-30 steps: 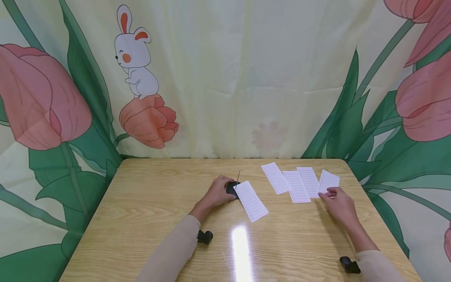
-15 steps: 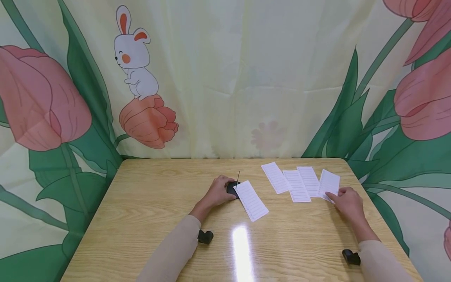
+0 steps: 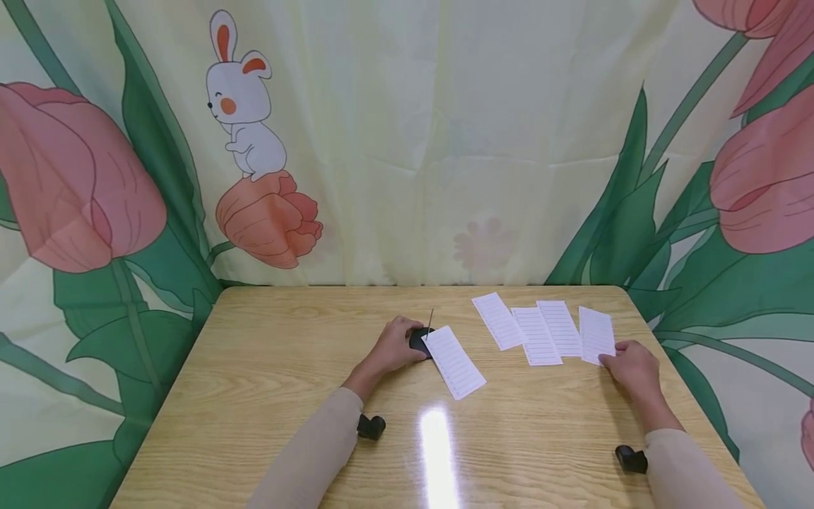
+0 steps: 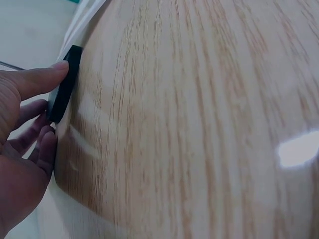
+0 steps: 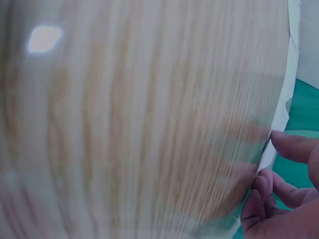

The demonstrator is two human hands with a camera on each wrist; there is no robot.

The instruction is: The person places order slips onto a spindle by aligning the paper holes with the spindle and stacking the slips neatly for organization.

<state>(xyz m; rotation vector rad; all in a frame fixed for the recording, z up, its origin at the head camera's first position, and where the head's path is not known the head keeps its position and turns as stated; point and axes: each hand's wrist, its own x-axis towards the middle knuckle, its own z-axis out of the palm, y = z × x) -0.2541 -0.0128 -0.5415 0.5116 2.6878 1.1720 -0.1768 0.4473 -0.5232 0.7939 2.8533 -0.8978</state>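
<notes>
Slip at far R lies just ahead and L of the R hand, the nearer hand by far; its long axis runs approx. front to back, far end tipped a little L; the R hand pinches its near R corner, thumb and fingers narrowed on the edge per the R wrist view, tho whether that corner is off the counter can't be told; well apart to the L, the L hand grips the L side of a flat black base, thumb on its rim in the L wrist view; a thin spike stands up from the base, tilted slightly; so from the pinched slip the spike is almost straight L, at approx. the same depth, w/ three loose slips lying b/w; a slanted slip has its far L corner over the base by the spike, near end out to the R on the counter; whether the spike goes thru it can't be told; re writing, the slips carry rows of fine print or ruled lines, too small to read; no brand or label legible on the base.
</notes>
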